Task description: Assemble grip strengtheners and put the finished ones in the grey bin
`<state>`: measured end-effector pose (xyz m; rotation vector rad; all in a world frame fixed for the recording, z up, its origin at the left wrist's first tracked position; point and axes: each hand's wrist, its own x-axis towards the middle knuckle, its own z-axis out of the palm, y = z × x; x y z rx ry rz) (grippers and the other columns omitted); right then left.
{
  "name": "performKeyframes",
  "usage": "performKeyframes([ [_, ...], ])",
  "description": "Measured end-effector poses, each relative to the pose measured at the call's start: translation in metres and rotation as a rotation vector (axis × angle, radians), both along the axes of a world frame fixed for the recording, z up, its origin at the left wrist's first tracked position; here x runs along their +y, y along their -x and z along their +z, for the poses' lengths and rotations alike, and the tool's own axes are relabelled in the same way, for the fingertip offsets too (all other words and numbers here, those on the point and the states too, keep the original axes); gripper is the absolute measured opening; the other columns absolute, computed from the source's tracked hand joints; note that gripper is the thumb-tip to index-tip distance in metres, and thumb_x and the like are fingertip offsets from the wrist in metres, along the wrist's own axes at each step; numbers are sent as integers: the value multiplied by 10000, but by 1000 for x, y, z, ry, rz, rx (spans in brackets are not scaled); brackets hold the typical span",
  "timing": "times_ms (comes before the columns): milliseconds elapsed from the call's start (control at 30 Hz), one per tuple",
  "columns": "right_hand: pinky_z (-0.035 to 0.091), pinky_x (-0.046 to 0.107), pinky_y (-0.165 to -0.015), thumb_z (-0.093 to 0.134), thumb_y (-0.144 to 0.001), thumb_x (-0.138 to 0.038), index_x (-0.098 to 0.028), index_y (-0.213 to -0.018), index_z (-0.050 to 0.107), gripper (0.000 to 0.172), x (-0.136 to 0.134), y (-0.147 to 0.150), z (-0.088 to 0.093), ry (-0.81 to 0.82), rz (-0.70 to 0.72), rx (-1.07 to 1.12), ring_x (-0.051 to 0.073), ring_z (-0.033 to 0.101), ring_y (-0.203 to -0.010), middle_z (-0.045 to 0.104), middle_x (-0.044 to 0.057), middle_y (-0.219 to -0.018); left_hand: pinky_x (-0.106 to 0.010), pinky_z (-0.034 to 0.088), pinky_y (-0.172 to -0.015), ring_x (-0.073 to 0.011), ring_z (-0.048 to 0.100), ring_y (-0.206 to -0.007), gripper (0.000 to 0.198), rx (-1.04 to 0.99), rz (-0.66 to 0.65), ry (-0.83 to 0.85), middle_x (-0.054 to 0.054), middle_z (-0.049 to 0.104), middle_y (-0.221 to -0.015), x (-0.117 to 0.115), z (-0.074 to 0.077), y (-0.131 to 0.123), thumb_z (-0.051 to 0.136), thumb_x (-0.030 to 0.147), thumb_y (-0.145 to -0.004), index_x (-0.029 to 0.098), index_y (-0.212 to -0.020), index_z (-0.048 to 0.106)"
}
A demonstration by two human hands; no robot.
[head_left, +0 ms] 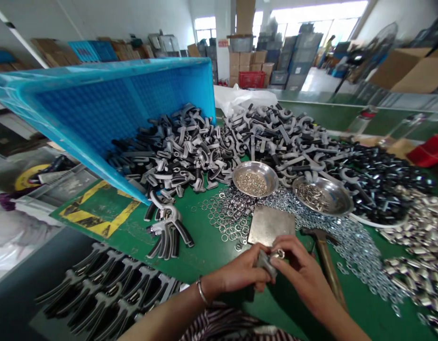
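Note:
Near the table's front edge, my left hand (236,274) is closed around a grey metal handle part (266,266), whose lower end is hidden by my fingers. My right hand (302,272) pinches a short shiny metal sleeve (280,254) against the top of that part; whether the two are joined I cannot tell. Just beyond my hands lies a flat steel block (272,225). A hammer (325,260) with a wooden handle rests to the right of my right hand. Loose metal rings (227,220) spread beyond and to the left of the block.
A tipped blue crate (108,94) spills grey-and-black handle parts (190,151) onto the table. Two steel bowls (256,179) hold small metal pieces. Nuts (364,260) and metal sleeves (417,255) heap at right. Sprung hand tools (169,225) lie left, with more stacked (108,293) below.

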<state>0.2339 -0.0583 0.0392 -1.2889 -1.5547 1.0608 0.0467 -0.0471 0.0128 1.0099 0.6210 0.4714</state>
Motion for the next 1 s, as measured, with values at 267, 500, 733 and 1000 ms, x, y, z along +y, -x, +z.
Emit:
performKeyframes([
  [267,492,293,-795,595,-908,-419,-228,-942,632,198,39,23,0,101,215,100,197,602,-913,610,32,-985,-212,430,-529,-83,537,-554,464,-126,44,29,-36,654,-859,1,10,21,671,411,-839,183,-1171,442],
  [500,395,423,-983,593,-849,-234,-222,-912,641,79,127,30,-33,-111,35,-308,236,543,-984,591,58,-1002,-190,344,-445,-65,457,-447,296,-64,618,46,-46,690,-754,29,-5,36,534,465,-896,174,-869,487],
  [733,405,433,-970,598,-813,-221,-225,-846,686,94,138,16,-41,-72,32,-241,238,576,-954,633,56,-946,-196,316,-484,-75,444,-475,292,217,692,-236,-4,676,-711,56,-5,39,566,468,-896,180,-879,525],
  [1000,554,353,-647,595,-858,-498,-209,-937,572,301,70,7,-31,221,-7,139,179,660,-626,671,-2,-724,-274,458,-745,-161,588,-786,285,244,591,-548,-53,658,-885,70,15,-14,457,414,-973,170,-958,605],
])
